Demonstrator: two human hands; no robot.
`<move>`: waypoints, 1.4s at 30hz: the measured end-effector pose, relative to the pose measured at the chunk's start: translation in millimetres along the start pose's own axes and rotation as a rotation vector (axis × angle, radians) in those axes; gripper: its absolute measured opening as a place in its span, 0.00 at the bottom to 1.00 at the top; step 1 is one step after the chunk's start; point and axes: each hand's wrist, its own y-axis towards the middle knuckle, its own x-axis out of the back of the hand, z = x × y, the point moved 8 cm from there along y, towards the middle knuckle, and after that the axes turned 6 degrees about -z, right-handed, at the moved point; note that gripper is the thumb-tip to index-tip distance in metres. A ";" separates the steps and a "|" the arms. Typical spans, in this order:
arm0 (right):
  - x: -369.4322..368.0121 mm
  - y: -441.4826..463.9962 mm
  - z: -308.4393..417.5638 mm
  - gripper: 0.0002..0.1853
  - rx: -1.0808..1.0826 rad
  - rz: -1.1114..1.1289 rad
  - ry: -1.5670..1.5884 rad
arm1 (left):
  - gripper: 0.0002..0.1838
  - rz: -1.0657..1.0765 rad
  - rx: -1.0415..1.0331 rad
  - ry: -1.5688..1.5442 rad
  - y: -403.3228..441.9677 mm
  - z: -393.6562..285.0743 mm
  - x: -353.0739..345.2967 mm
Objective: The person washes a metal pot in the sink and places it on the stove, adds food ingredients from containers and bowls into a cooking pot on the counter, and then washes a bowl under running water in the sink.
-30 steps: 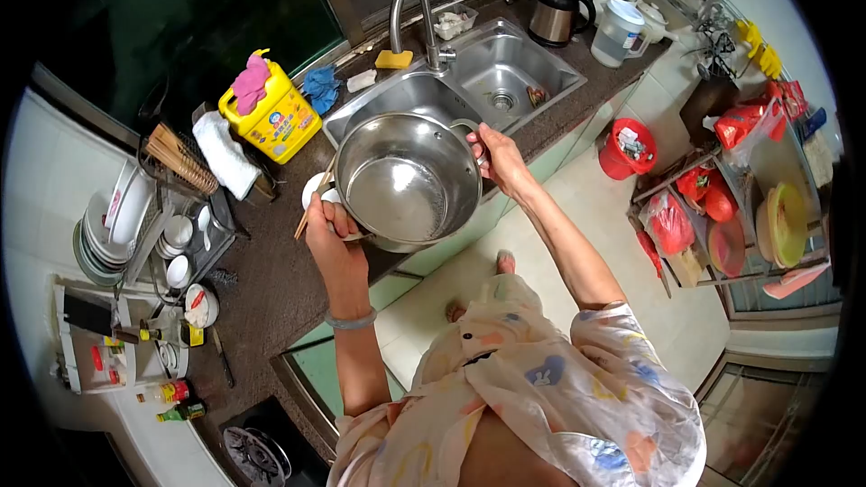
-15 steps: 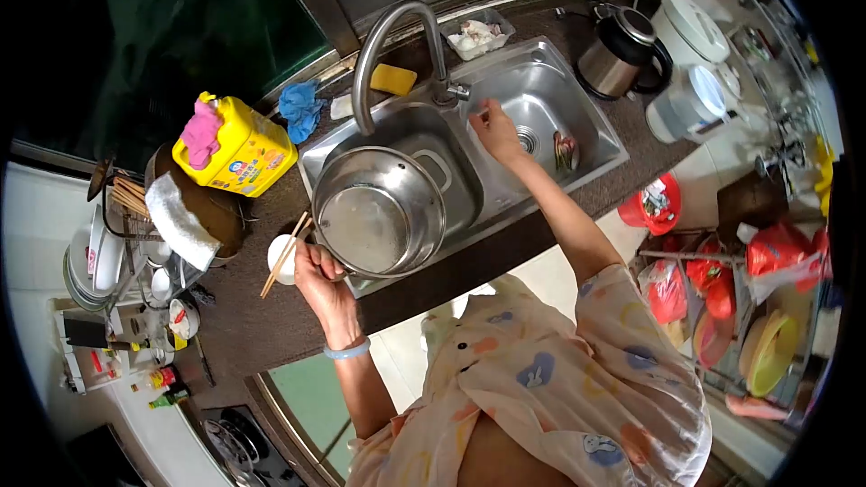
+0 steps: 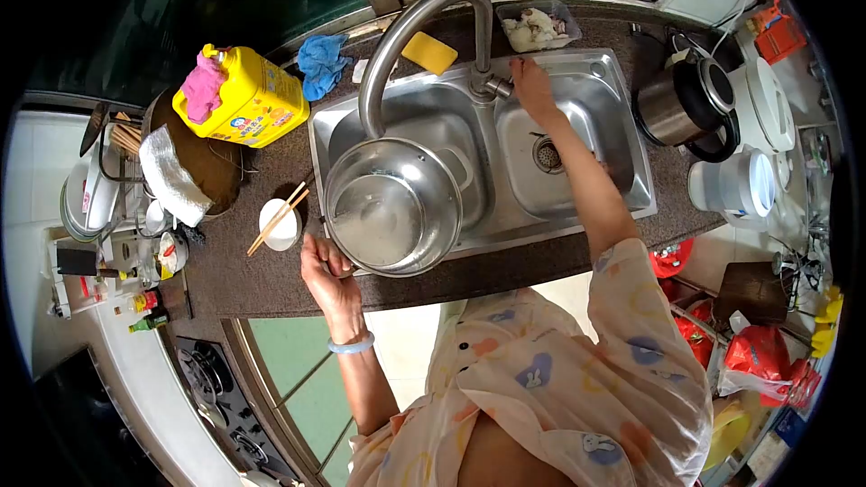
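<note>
A stainless steel pot (image 3: 390, 207) is tilted over the left sink basin (image 3: 451, 140) beneath the curved tap (image 3: 424, 13). Some clear water appears to lie in its bottom. My left hand (image 3: 330, 275) is closed around the pot's near handle, mostly hidden by my fingers; the opposite loop handle is free. At the tap's side lever (image 3: 499, 87), my right hand (image 3: 534, 92) has its fingers bent against the lever's end. A white bowl (image 3: 282, 233) with chopsticks (image 3: 276, 220) across it stands left of the pot.
Behind the sink lie a yellow sponge (image 3: 430, 52), a blue cloth (image 3: 322, 65) and a plastic tub (image 3: 538, 27). A yellow jug (image 3: 248, 99) stands left, near a large pot (image 3: 216, 180). An electric kettle (image 3: 672, 99) stands right of the sink.
My right hand has moved from over the right basin to the tap lever. The scraps by the right drain are now mostly hidden by my forearm. The view has shifted.
</note>
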 end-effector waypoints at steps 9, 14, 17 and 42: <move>-24.8 -4.6 -29.6 0.21 -0.615 0.299 0.608 | 0.18 0.001 0.057 -0.086 26.1 20.2 2.6; -31.4 -12.0 -46.0 0.20 -0.572 0.193 0.555 | 0.18 0.007 0.125 -0.152 38.3 33.6 0.0; -29.0 -23.4 -47.9 0.19 -0.615 0.125 0.649 | 0.19 0.017 0.155 -0.173 41.0 39.6 -2.8; -202.5 28.1 210.3 0.15 0.475 0.395 0.365 | 0.18 -0.007 0.170 -0.089 56.3 76.5 8.4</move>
